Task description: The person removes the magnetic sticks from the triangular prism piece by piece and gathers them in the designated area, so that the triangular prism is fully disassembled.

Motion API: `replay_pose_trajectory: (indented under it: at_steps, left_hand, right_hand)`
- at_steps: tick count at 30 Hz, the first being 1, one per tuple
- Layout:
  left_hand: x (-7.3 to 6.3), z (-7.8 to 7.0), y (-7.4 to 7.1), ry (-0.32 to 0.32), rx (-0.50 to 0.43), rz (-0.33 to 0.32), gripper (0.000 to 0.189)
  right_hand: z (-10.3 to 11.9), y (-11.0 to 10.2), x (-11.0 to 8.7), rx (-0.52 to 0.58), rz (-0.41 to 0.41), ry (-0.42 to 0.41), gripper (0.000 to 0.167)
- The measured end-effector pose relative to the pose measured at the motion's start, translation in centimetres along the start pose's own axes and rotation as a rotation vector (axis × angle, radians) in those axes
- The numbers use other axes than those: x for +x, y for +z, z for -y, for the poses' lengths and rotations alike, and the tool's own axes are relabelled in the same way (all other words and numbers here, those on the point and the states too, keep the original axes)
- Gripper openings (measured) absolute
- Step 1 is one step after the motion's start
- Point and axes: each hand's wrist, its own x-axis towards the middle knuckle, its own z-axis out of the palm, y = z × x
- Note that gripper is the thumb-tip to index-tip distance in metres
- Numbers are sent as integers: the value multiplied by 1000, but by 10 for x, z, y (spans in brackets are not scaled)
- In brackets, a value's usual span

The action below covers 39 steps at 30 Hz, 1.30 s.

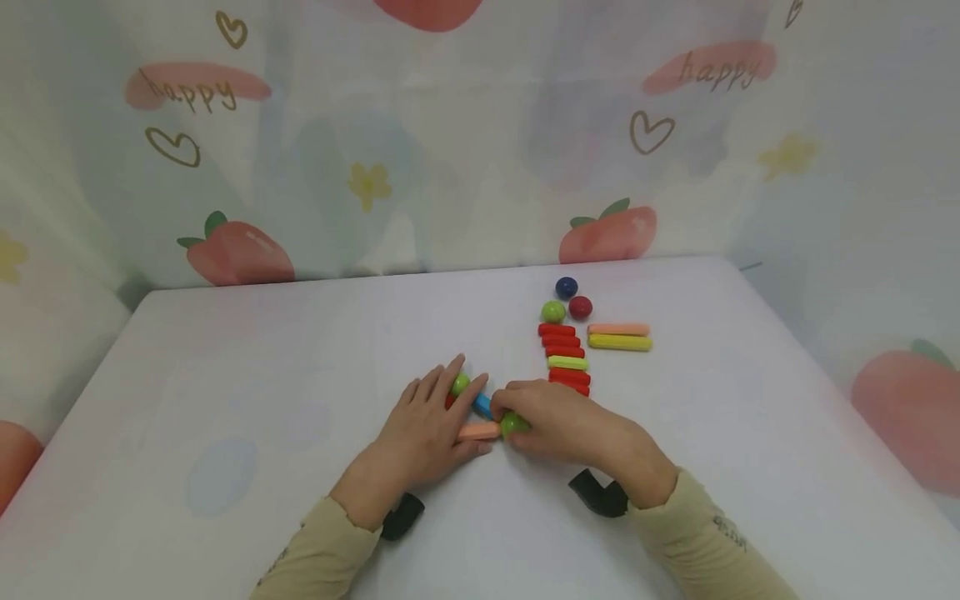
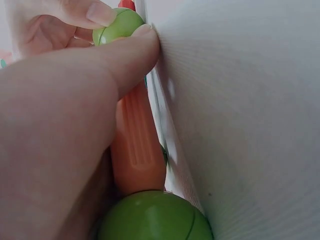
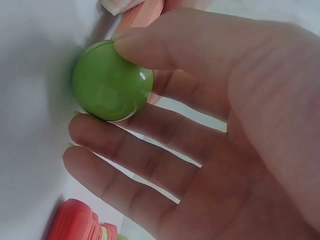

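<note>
My left hand (image 1: 422, 429) lies with spread, straight fingers over several small sticks and balls on the white table. Between its fingers show a green ball (image 1: 461, 383) and part of a red piece (image 1: 450, 401). With thumb and fingers my right hand (image 1: 566, 421) pinches another green ball (image 1: 514, 425). That ball meets the ends of a blue stick (image 1: 483, 406) and a salmon-orange stick (image 1: 478, 431). In the left wrist view the left thumb crosses the orange stick (image 2: 137, 145), whose near end touches a further green ball (image 2: 155, 217). The palm hides the rest.
Behind the right hand runs a column of red sticks (image 1: 561, 342) with one lime stick (image 1: 567, 363). Beyond it sit blue (image 1: 566, 288), dark red (image 1: 581, 307) and green balls (image 1: 553, 312). A pink stick (image 1: 618, 330) and yellow stick (image 1: 620, 342) lie to their right.
</note>
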Motion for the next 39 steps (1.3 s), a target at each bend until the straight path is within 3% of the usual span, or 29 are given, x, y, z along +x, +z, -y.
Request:
replay_pose_trajectory:
  at_steps: [14,21,29,39]
  left_hand:
    - [-1,-3,-2,-12,-21,37,80]
    - [0,-3,-2,-10,23,23,79]
    - [-2,-2,-3,-14,5,30,79]
    - [-2,-2,-4,-1,11,18,79]
  right_hand:
    - [2,1,0,-3,28,30,28]
    - [1,-2,-2,-38,25,41,23]
    - [0,-7,-5,7,42,6,22]
    - [-12,-23,-14,-3,-108,-127,27]
